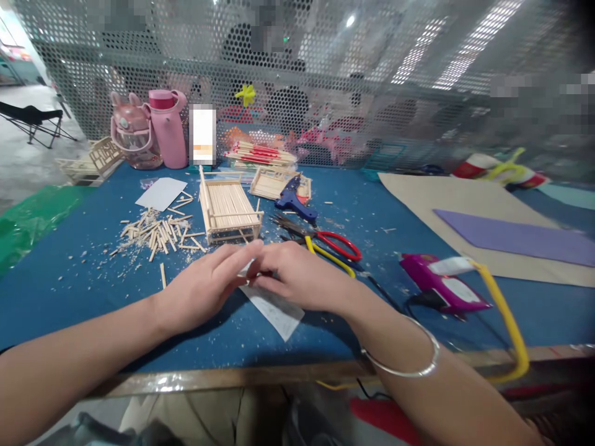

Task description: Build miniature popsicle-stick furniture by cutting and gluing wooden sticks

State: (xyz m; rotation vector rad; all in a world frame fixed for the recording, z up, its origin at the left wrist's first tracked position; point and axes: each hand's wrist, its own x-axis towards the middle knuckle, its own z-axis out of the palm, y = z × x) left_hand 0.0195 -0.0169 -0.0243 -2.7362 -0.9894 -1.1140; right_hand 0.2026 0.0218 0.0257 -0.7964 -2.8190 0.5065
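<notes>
My left hand [204, 282] reaches in with its fingers stretched forward, and their tips meet my right hand [297, 272]. The fingers of my right hand curl inward; what they pinch, if anything, is hidden. Beneath both hands lies a white slip of paper [277, 313], partly covered by them. Just beyond the hands stands a small bed-shaped model made of thin wooden sticks [230, 207]. Pliers with red handles [337, 244] and a yellow-handled tool [330, 257] lie past my right hand. Cut stick pieces [160, 232] are heaped beyond my left hand.
A blue glue gun [295, 199] rests by a second stick model [267, 184]. Bundled red-marked sticks [260, 155], a pink bottle [168, 133] and a lit screen [202, 136] stand before the perforated metal panel [325, 68]. A purple device [444, 285] with a yellow handle sits right.
</notes>
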